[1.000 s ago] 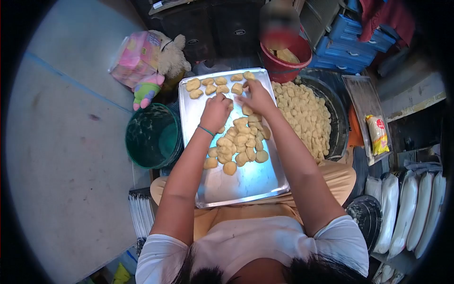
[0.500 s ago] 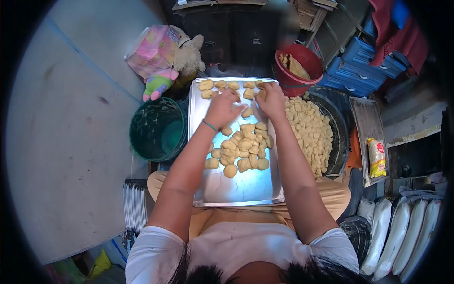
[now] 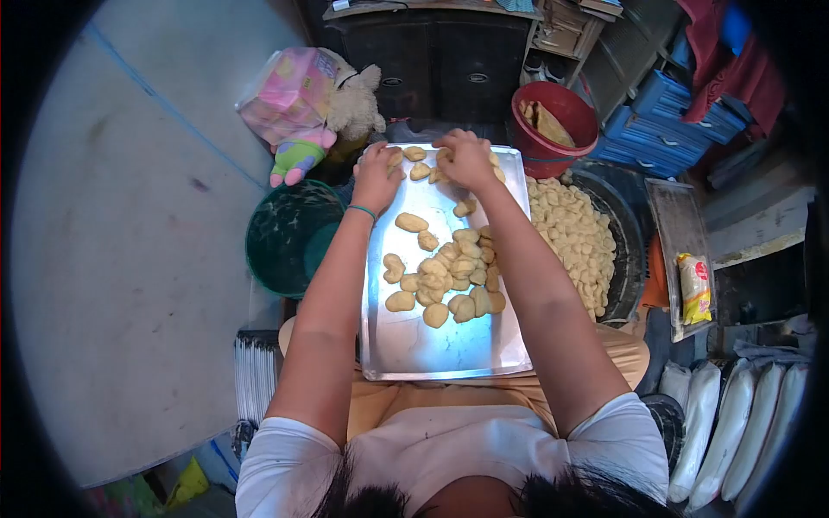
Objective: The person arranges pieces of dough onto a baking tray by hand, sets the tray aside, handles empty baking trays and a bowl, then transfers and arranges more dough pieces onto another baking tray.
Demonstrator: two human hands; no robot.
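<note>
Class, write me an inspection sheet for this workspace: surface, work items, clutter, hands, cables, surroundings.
Surface: metal tray on the person's lap; bare metal at the near end.
Work items: dough pieces bunched mid-tray, others at the far end; many more in a black basin on the right.
Clutter: green bucket left; red bucket far right; plastic packet on a board.
Grips: left hand at the far-left corner, right hand at the far end, both at dough; hold unclear.
Cables: nothing seen at the tray.
Surroundings: dark cabinet ahead, blue drawers far right, plush toy far left.
</note>
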